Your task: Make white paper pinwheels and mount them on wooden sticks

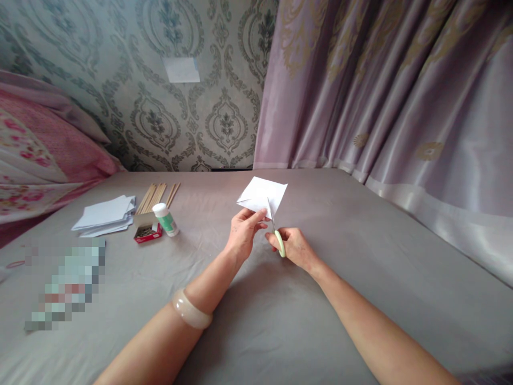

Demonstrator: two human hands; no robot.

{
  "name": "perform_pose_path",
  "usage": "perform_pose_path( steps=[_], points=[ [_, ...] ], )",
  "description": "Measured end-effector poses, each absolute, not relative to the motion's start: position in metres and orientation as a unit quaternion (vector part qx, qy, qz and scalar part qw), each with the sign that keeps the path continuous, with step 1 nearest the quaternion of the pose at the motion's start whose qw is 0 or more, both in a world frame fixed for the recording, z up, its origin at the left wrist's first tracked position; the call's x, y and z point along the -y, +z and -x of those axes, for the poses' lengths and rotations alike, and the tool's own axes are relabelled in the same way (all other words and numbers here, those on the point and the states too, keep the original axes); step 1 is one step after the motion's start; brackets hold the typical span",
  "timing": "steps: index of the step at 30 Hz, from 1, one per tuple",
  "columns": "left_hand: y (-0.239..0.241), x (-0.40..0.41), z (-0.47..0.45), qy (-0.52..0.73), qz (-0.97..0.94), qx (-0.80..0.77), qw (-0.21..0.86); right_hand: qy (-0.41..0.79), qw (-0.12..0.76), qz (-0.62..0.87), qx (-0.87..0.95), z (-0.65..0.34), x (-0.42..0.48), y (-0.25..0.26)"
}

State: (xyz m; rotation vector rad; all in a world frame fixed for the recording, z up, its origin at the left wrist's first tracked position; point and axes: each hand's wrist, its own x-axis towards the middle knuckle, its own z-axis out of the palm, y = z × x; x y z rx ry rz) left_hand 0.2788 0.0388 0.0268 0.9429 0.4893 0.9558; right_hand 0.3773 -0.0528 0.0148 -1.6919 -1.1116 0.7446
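1. Left hand [241,231] is pinching a piece of white paper [260,191] by its near edge, thumb on top, roughly mid-scene over the grey sheet [320,337].
2. Right hand [295,247] is curled round the pale green handle of the scissors [279,243], a blade lying across the paper (can't tell how far they're open, tbh).
3. Over on the left: white-capped bottle [166,220] just beside a red box [148,235], paper stack [105,214] further left, wooden sticks [151,198] on the far side.
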Motion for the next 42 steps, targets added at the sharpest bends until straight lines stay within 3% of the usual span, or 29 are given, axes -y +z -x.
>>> perform_pose_path(
  steps=[42],
  points=[
    [0.0262,-0.0312,-0.2799,0.415,-0.439,-0.225,0.764,0.3,0.497,0.687,0.437,-0.3782,0.0533,0.0168]
  ],
)
